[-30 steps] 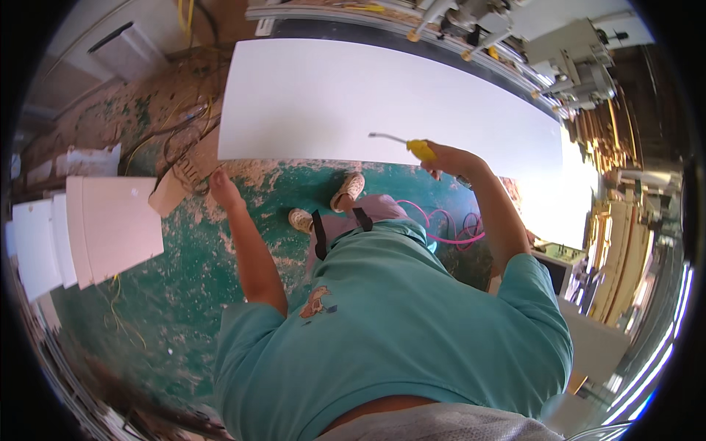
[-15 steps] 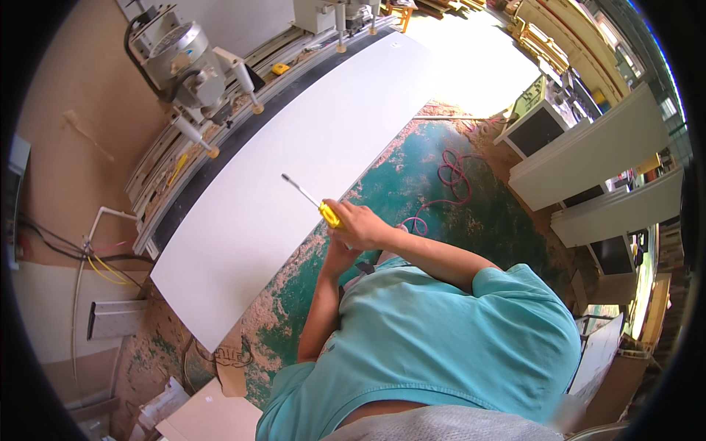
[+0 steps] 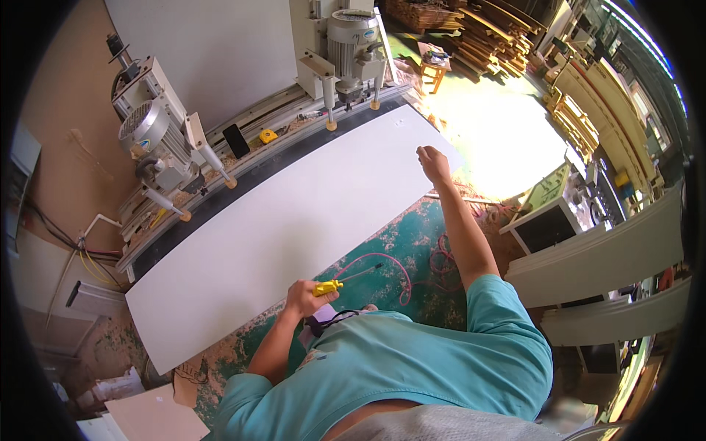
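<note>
In my left hand (image 3: 300, 298), near the front edge of the white board (image 3: 243, 250), is a screwdriver (image 3: 329, 287). Its yellow handle sits in my fingers, and its metal shaft points right, past the board's edge. My right arm is stretched forward over the far right end of the board. There my right hand (image 3: 435, 163) is closed, fingers curled; anything inside it is hidden. The board lies flat along a dark machine bed (image 3: 213, 214).
Behind the board stand a left motor unit (image 3: 158, 136) and a right motor unit (image 3: 351, 48). A black phone (image 3: 236, 140) and yellow tape measure (image 3: 268, 136) rest on the rail. A pink hose (image 3: 406, 290) curls over the green floor. Stacked white panels (image 3: 596, 261) stand at right.
My hands were together at the screwdriver and are now apart. The right has reached far forward along the board; the left keeps the screwdriver, its shaft swung to the right. The view has shifted.
</note>
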{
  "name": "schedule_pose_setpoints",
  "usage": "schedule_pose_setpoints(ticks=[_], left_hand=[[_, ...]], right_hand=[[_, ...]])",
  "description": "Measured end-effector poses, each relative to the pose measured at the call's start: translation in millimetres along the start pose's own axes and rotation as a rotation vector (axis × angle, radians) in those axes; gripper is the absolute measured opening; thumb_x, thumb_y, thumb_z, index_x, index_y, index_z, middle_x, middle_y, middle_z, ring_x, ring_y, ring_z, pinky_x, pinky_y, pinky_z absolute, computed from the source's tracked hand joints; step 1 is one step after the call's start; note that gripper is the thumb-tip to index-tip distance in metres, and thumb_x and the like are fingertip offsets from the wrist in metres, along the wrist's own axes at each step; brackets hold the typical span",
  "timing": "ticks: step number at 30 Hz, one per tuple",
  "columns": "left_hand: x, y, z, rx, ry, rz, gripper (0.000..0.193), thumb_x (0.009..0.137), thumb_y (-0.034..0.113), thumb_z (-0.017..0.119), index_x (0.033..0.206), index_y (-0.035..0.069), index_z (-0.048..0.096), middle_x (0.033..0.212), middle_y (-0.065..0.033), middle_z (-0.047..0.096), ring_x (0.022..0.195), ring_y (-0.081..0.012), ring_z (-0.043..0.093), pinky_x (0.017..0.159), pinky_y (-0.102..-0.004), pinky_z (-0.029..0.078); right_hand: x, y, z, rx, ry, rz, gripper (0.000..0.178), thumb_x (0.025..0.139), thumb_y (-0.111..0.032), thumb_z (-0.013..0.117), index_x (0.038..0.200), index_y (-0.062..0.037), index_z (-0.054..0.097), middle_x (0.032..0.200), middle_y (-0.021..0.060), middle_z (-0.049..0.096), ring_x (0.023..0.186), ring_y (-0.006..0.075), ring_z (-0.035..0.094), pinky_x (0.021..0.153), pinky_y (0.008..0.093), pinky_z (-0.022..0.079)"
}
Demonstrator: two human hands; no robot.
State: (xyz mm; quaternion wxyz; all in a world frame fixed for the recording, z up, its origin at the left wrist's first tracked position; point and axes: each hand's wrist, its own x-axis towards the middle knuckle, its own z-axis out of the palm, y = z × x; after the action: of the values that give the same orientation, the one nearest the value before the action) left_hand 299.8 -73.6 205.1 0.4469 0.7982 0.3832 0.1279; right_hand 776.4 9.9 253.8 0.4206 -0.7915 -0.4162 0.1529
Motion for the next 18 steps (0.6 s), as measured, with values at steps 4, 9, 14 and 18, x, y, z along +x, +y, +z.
schedule_pose_setpoints(ticks=[4, 9, 14, 18], left_hand=[[12.2, -14.0, -13.5, -0.048, 0.063, -0.085, 0.040, 0.079, 0.051, 0.074, 0.082, 0.011, 0.075, 0.070, -0.0084, 0.070, 0.067, -0.0260, 0.069, 0.064, -0.0357, 0.053], [57.8, -62.7, -6.8, -0.470, 0.359, -0.395, 0.036, 0.088, 0.036, 0.069, 0.081, 0.000, 0.073, 0.073, -0.0059, 0.072, 0.073, -0.0161, 0.070, 0.070, -0.0317, 0.053], [99.2, -39.4, -7.5, -0.519, 0.415, -0.495, 0.039, 0.086, 0.043, 0.068, 0.081, 0.005, 0.073, 0.069, -0.0046, 0.070, 0.066, -0.0182, 0.068, 0.068, -0.0334, 0.052], [78.6, -47.8, 8.0, -0.048, 0.438, -0.741, 0.041, 0.087, 0.049, 0.064, 0.083, 0.010, 0.074, 0.068, -0.0048, 0.070, 0.066, -0.0231, 0.069, 0.064, -0.0371, 0.053]], right_hand=[[90.4, -15.2, 44.1, -0.142, 0.043, -0.251, 0.032, 0.093, -0.035, 0.058, 0.098, -0.0053, 0.070, 0.091, 0.0153, 0.070, 0.088, 0.0348, 0.066, 0.080, 0.0416, 0.051], [141.5, -141.0, 102.8, -0.120, -0.198, -0.823, 0.021, 0.090, -0.026, 0.062, 0.099, -0.0083, 0.068, 0.095, 0.0118, 0.066, 0.092, 0.0327, 0.063, 0.081, 0.0415, 0.051], [142.4, -149.6, 189.2, 0.009, -0.525, -0.804, 0.021, 0.091, -0.025, 0.061, 0.101, -0.0085, 0.069, 0.087, 0.0106, 0.068, 0.081, 0.0284, 0.066, 0.074, 0.0384, 0.053], [96.4, -68.8, 287.7, -0.008, -0.957, -0.151, 0.022, 0.091, -0.025, 0.062, 0.101, -0.0064, 0.070, 0.087, 0.0120, 0.070, 0.077, 0.0267, 0.067, 0.071, 0.0364, 0.053]])
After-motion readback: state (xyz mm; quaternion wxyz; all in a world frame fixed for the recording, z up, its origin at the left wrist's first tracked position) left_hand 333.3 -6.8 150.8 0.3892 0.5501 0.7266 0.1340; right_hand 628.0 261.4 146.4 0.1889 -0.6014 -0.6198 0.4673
